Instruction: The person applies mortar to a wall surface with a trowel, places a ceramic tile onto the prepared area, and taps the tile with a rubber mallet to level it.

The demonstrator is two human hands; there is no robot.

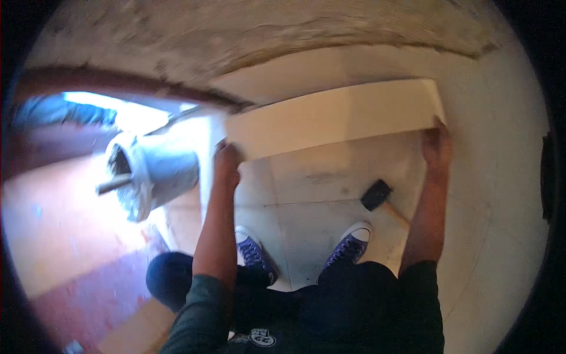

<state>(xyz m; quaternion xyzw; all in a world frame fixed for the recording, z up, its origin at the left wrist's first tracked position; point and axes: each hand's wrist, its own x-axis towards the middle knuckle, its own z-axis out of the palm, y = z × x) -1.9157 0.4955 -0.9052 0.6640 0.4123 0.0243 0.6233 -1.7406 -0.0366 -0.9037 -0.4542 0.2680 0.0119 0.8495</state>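
Note:
A long, flat, cream-coloured tile strip (330, 118) stretches between my two hands, near the foot of a rough wall. My left hand (227, 163) is closed on its left end, fingers curled round the edge. At the right end my right hand (436, 144) grips the strip near its lower corner. Part of the fingers of both hands is hidden by the strip. Below the right half of the strip, a mallet (377, 195) with a black head and a wooden handle lies on the floor, its handle partly behind my right forearm.
A grey-white bucket (162, 174) lies on its side at the left, a handle-like bar sticking from its mouth. Bare rough wall (295, 29) runs across the far side above a pale band. My shoes (354, 236) rest on the tiled floor (306, 224). Reddish flooring (100, 295) shows at lower left.

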